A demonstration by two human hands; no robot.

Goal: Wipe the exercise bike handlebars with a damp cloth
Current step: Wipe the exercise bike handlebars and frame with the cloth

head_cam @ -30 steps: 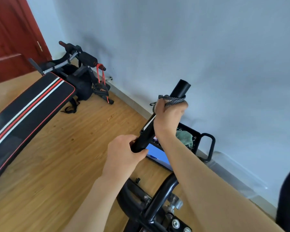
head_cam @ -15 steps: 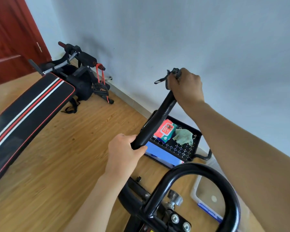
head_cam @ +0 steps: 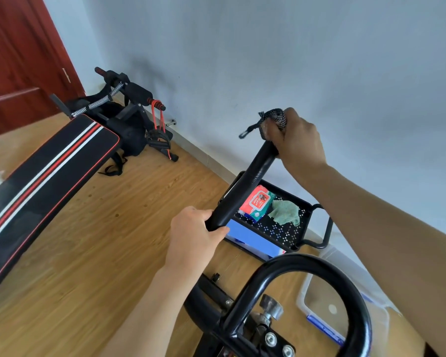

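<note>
Black-and-white checked cloth (head_cam: 274,117) bunched over the top end of the left handlebar (head_cam: 245,186), clamped there by the right hand (head_cam: 296,145), fingers curled round cloth and tube together, a loose corner dangling to the left of the fist. Lower down the same black tube, left hand (head_cam: 193,235) wrapped tight round the bare bar, thumb on the near side, nothing else in its grasp. Looks like mid-wipe, at the far tip of a pass along this upright horn. Slight sheen on the stretch between the two hands, though hard to say whether wet. Right-side looped handlebar (head_cam: 317,262) in the foreground, touched by neither hand, so probably less than half done. Next, most likely: draw the wrapped cloth down the tube toward the left hand, keeping the squeeze even and twisting a little to reach the underside. Then lift the left hand away to clean the patch beneath it. Calls for bracing the bike against the pull and minding the dangling corner. Beyond the bar and lower, a black perforated tray (head_cam: 281,235) holding a pack of wet wipes (head_cam: 258,202) and a green rag (head_cam: 285,212), well apart from both hands.
</note>
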